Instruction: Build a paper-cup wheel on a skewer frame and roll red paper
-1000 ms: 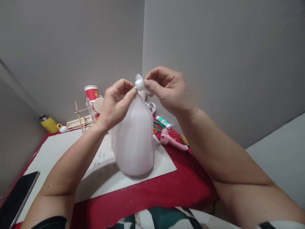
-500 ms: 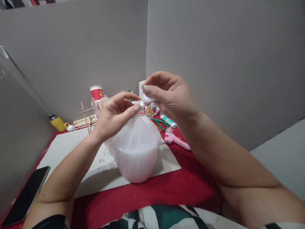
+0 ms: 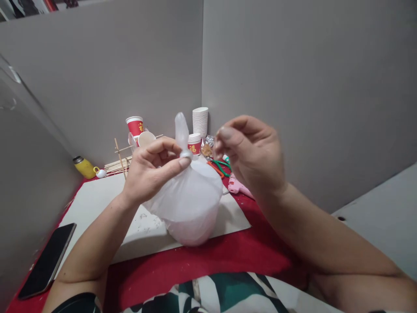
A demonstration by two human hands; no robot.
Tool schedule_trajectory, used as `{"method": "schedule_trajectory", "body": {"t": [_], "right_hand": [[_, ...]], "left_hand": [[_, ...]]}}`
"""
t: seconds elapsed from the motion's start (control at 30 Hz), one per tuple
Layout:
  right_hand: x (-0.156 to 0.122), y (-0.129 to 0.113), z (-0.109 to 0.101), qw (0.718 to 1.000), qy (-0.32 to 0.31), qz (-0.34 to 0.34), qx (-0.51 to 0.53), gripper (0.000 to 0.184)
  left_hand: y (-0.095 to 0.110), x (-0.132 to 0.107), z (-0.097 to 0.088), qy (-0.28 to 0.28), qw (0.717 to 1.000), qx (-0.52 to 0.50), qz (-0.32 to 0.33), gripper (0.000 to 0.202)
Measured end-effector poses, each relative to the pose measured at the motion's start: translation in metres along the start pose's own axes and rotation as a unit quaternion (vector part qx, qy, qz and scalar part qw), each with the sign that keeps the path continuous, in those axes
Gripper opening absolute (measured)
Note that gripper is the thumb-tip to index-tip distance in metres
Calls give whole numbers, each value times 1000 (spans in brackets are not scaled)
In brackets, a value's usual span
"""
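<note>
My left hand [image 3: 156, 167] pinches the gathered neck of a translucent white plastic bag [image 3: 195, 191] between thumb and fingers, just at a knot-like bulge. Above that grip, the bag's narrow rounded end [image 3: 181, 130] sticks up. The bag's lower part is round and full; what fills it looks whitish and cannot be made out. It hangs or rests over the front edge of a white board [image 3: 104, 195]. My right hand [image 3: 254, 152] is held up to the right, apart from the bag, with thumb and fingers closed in a pinch. Anything between its fingertips is hidden.
Behind stand a red paper cup [image 3: 135, 126], stacked white cups [image 3: 200, 121] and thin wooden sticks [image 3: 117, 166]. A yellow bottle [image 3: 84, 167] is at the left, a black phone [image 3: 48, 261] nearer. Green-handled scissors [image 3: 222, 167] and a pink glue gun [image 3: 239, 187] lie right on red cloth.
My right hand has let go of the bag's top and moved right and slightly down. The bag's end now stands up above my left hand, which still pinches the neck.
</note>
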State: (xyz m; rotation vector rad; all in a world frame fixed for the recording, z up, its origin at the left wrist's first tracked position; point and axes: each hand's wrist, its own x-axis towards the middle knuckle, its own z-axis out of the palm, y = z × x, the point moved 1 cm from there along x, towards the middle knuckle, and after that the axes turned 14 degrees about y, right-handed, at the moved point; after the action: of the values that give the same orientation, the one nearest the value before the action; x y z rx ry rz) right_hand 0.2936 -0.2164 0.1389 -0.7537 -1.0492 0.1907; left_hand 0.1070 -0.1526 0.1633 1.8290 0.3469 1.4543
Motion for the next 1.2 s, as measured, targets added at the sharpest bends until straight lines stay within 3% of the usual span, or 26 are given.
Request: {"method": "schedule_trajectory", "body": {"t": [0.2, 0.37, 0.47, 0.57, 0.63, 0.7, 0.8, 0.93, 1.07, 1.13, 1.2], "right_hand": [[-21, -26, 10, 990, -67, -95, -82, 12], [-19, -28, 15, 987, -98, -86, -96, 3], [-17, -28, 17, 986, -100, -86, -101, 7], [-16, -28, 18, 978, -103, -123, -134, 13], [-17, -28, 18, 965, -109, -174, -164, 15], [-18, -26, 17, 949, -111, -226, -189, 16], [-20, -24, 17, 933, -102, -276, -207, 15], [-23, -22, 18, 915, -85, -324, -227, 11], [-21, -22, 21, 874, -102, -391, -270, 14], [-19, -24, 21, 862, -110, -407, -283, 15], [-18, -25, 21, 865, -107, -406, -273, 15]], "left_hand": [[3, -1, 0, 12, 1000, -20, 21, 24], [4, -4, -3, 21, 985, 66, 159, 10], [6, -9, -4, 45, 941, 160, 296, 6], [11, -14, -4, 79, 855, 269, 437, 18], [15, -17, -2, 63, 810, 333, 478, 22], [20, -17, -1, 29, 795, 380, 473, 20], [25, -16, 1, 18, 798, 403, 449, 10], [27, -14, 2, 34, 836, 381, 394, 10], [28, -15, 3, 42, 864, 365, 343, 9], [29, -14, 3, 45, 888, 341, 305, 8], [29, -10, 2, 48, 928, 292, 227, 8]]}}
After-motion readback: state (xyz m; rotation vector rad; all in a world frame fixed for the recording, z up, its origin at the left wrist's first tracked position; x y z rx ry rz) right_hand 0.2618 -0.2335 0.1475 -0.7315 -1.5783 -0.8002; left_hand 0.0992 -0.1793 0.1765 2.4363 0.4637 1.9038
